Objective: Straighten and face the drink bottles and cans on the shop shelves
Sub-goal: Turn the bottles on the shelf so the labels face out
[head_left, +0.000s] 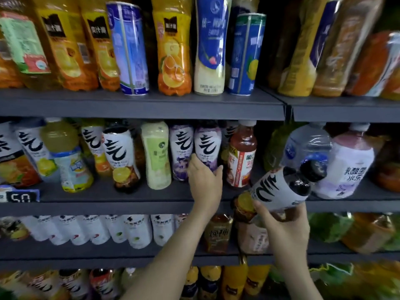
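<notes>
Hands both occupied: left hand point(204, 180) curls round the purple-label bottle point(207, 144) just left of the red tea bottle point(241, 156), likely to face its label; right hand point(283, 221) grips a tilted dark bottle point(281, 187) below-right of it, probably awaiting a slot.

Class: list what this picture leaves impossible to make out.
All head view.
Lower label of the purple bottle: covered by the left hand.
Part of the tilted bottle: under the right hand.
Price tag: cut by the left edge.
Caps of the top-shelf bottles: beyond the top edge.
</notes>
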`<state>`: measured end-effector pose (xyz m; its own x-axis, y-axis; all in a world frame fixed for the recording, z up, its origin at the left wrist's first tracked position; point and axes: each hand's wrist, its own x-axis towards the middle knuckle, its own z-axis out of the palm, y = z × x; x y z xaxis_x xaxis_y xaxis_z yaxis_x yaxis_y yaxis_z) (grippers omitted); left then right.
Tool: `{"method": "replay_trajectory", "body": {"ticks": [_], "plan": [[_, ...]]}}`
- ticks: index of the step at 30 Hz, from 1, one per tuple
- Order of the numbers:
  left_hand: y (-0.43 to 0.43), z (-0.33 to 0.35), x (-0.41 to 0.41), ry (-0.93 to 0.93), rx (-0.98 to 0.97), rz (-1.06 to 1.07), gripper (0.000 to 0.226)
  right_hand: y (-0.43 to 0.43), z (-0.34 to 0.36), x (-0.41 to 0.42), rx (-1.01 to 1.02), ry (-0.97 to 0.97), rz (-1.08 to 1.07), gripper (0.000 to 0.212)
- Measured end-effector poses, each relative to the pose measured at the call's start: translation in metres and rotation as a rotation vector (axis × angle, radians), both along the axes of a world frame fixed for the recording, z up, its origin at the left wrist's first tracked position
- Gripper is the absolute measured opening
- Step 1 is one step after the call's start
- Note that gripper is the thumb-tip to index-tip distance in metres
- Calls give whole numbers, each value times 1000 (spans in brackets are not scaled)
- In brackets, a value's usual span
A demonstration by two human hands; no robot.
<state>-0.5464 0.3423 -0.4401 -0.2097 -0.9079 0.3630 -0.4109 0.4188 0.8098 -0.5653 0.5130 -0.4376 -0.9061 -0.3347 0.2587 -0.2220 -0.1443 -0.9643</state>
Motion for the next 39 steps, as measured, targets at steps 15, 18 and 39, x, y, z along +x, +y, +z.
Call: {"method": "replay_trajectory", "body": {"ticks": [15,18,39], "plan": [[22,-18,132,176,-92,-35,60,-93,13,-16,189,241,273,58],[17,-15,154,169,-41,-67,62,-121,14,-20,258,305,285,58],[6,-4,173,221,102,-172,61,-150,1,34,339,245,45,70]]}}
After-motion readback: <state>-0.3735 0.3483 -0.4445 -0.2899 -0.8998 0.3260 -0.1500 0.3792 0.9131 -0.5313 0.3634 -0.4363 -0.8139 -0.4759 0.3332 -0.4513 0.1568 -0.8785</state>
